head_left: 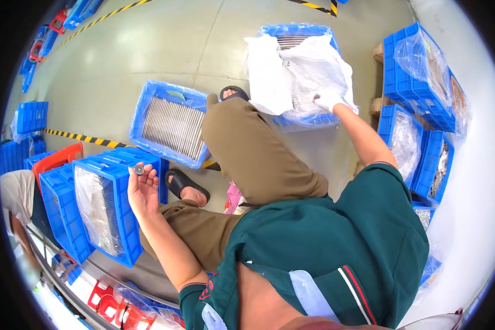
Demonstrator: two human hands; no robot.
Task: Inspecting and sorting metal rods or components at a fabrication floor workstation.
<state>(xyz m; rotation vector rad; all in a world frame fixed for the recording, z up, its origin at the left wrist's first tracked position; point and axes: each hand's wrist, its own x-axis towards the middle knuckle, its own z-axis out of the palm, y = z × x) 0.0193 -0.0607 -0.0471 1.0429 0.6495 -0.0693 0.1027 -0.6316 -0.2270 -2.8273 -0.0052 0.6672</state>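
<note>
My left hand [145, 192] is raised over the stacked crates at left, its thumb and fingers closed around a small dark cylinder [139, 170] whose round end shows. My right hand [328, 100], in what looks like a white glove, is over the near edge of a blue lined crate [335, 43]. Its fingers look closed, with a small dark spot at their tips that I cannot make out. White plastic sheeting [267, 74] covers most of that crate, and rows of metal rods [291, 42] show at its far end.
Between my feet and the left stack, a blue crate [140, 99] holds rows of metal rods [170, 126]. Blue crates [132, 220] stand at left beside a red chair [60, 159] and another person [17, 192]. More crates [396, 71] line the right wall.
</note>
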